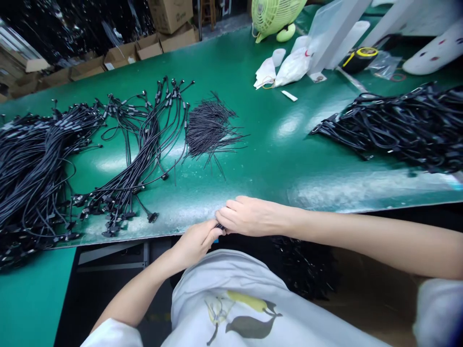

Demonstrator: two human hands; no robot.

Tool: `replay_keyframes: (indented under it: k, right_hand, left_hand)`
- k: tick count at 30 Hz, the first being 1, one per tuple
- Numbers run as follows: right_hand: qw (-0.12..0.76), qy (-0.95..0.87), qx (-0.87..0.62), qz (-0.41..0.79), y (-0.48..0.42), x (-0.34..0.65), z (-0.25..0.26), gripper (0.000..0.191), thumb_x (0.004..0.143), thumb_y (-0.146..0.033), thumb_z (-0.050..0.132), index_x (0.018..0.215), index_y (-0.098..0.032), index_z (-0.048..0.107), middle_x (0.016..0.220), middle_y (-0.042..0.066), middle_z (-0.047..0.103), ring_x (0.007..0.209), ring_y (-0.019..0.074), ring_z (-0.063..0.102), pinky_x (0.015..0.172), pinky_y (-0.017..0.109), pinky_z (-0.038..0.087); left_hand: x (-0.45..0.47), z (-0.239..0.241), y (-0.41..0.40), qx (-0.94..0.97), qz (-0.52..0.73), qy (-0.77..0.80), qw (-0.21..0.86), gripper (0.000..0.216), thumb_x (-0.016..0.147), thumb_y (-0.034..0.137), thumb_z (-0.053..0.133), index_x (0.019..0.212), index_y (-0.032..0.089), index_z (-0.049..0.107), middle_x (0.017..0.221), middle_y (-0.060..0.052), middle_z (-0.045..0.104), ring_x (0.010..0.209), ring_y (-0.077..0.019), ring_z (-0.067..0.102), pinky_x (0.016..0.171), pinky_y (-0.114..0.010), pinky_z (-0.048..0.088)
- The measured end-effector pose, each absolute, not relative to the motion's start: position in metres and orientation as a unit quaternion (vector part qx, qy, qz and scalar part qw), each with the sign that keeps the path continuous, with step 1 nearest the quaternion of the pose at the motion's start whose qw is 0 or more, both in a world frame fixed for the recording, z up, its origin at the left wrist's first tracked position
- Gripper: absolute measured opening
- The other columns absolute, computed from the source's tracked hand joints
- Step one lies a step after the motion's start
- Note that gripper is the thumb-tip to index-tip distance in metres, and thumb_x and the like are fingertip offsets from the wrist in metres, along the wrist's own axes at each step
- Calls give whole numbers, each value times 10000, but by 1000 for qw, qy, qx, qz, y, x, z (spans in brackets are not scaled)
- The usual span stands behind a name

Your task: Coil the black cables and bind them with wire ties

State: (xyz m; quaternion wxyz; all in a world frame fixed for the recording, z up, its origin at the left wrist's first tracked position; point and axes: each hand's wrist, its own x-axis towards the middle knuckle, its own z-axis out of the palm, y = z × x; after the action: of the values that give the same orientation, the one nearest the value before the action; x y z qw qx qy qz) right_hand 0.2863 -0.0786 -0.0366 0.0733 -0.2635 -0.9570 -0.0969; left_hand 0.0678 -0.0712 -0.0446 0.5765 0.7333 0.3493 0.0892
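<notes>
My left hand [200, 239] and my right hand [241, 216] meet at the front edge of the green table [260, 159]. Their fingers close together around a small dark piece [220, 226], mostly hidden, that looks like part of a black cable. Beyond them lies a loose heap of thin black ties [210, 126]. Left of that heap, black cables with plugs [144, 149] are spread out. A thicker bundle of black cables [39, 164] covers the far left of the table.
Coiled black cables [398, 125] are piled at the right. A green fan [277, 17], white bags [292, 67] and a tape measure [360, 59] stand at the back. Cardboard boxes [152, 46] line the far side. More black cables [307, 267] hang below the table's edge.
</notes>
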Motion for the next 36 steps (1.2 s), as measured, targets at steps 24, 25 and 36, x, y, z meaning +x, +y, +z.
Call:
replay_keyframes:
  k: [24,25,36]
  right_hand:
    - [222,-752,-585,210,54,362,-26,317,988,-304,357,977,-151,633,931,57,631,737,120,547,678,244,389]
    - [221,-719,-641,152,72,372,-30,297,982,-278,368,992,-131,626,949,77,623,769,129,541,696,248,383]
    - [33,-706,-708,-19,101,387,-22,223,914,-127,414,1021,-88,606,1064,165,609,952,225,558,766,306,363]
  left_hand:
    - [82,-82,-38,641,252,433,582,334,954,434,403,844,179,590,601,13,494,592,-141,478,637,-264,373]
    - [81,-83,-37,608,276,431,607,346,945,462,419,850,174,586,600,17,489,594,-138,485,644,-265,392]
    - [84,-81,-29,362,381,427,736,417,767,539,685,776,143,553,551,88,303,433,-26,277,424,-158,275]
